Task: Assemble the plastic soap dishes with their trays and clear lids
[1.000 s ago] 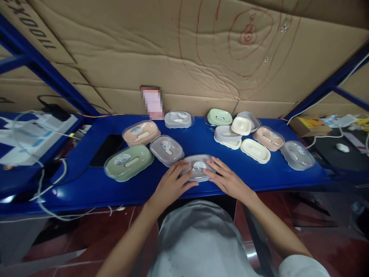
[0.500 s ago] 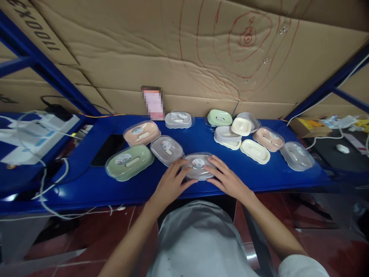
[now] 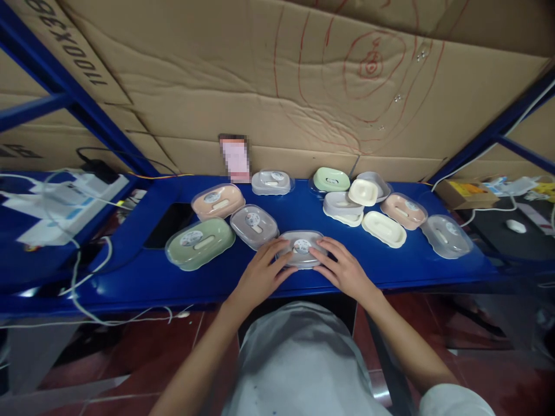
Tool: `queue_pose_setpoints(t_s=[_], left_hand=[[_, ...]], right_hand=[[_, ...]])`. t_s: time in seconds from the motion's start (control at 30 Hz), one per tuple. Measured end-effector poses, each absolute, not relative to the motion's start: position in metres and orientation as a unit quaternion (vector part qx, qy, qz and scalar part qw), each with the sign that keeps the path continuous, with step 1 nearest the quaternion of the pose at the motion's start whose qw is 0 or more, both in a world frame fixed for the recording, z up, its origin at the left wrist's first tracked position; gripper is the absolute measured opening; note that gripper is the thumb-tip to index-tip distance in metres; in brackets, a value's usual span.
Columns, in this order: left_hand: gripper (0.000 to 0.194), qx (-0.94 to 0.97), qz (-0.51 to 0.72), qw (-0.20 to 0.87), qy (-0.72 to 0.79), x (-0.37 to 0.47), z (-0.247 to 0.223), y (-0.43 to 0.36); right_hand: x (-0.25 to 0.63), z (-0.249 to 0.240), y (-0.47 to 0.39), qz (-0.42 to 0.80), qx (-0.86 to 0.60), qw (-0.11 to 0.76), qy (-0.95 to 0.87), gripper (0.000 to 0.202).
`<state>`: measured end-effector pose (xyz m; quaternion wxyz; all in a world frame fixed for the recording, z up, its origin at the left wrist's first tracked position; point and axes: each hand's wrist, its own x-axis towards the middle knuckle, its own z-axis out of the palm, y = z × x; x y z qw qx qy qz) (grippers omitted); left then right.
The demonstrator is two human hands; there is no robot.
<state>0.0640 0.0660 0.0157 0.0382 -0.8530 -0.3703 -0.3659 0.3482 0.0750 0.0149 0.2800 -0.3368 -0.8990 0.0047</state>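
Note:
A grey soap box [image 3: 303, 260] with a clear lid and a round label lies at the table's front edge. My left hand [image 3: 261, 271] grips its left end, fingers over the lid and thumb along the near side. On the opposite end, my right hand [image 3: 346, 268] holds it the same way, fingertips close to the label. Touching or nearly touching my left fingers is another lidded grey soap box [image 3: 252, 231]. A lidded green soap box [image 3: 202, 245] and a lidded pink one [image 3: 219, 202] sit farther left.
On the right lie an open cream tray [image 3: 384, 230], stacked grey and cream parts [image 3: 342, 203], a pink box [image 3: 403, 211] and a lidded grey box [image 3: 446, 237]. A phone [image 3: 236, 159] leans on the cardboard at the back. White cables [image 3: 76, 283] trail at left.
The view has shifted slightly. Both hands stay on the grey soap box, with little visible movement of the fingers.

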Motion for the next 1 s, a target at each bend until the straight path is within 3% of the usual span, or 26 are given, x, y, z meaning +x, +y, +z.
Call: queue_pose_setpoints(t_s=[0.13,0.23,0.33,0.47,0.57,0.7,0.83,1.0], left_hand=[[0.032,-0.800,-0.351,0.138,-0.466,0.050,0.023,0.059],[0.028,-0.766,-0.324,0.156,-0.534,0.037,0.024,0.060],[0.037,-0.771,-0.305,0.145,-0.540,0.036,0.021,0.064],[0.045,-0.776,-0.316,0.119,-0.533,0.050,0.015,0.064],[0.039,-0.797,-0.306,0.103,-0.510,0.062,0.012,0.060],[0.048,-0.843,-0.284,0.050,-0.454,0.073,0.014,0.053],[0.055,-0.876,-0.276,-0.007,-0.395,0.077,0.013,0.048],[0.029,-0.852,-0.325,-0.039,-0.408,0.074,0.012,0.046]], right_hand=[[0.340,0.022,0.081,-0.054,-0.421,0.262,-0.867,0.054],[0.327,0.030,0.100,-0.044,-0.441,0.252,-0.860,0.054],[0.323,0.038,0.131,-0.005,-0.392,0.241,-0.888,0.058],[0.343,0.040,0.165,-0.044,-0.493,0.229,-0.838,0.059],[0.357,0.038,0.162,-0.061,-0.527,0.211,-0.821,0.047],[0.345,0.038,0.120,-0.039,-0.440,0.208,-0.873,0.037],[0.333,0.036,0.081,0.018,-0.282,0.242,-0.928,0.045],[0.367,0.020,0.075,0.014,-0.466,0.270,-0.843,0.073]])
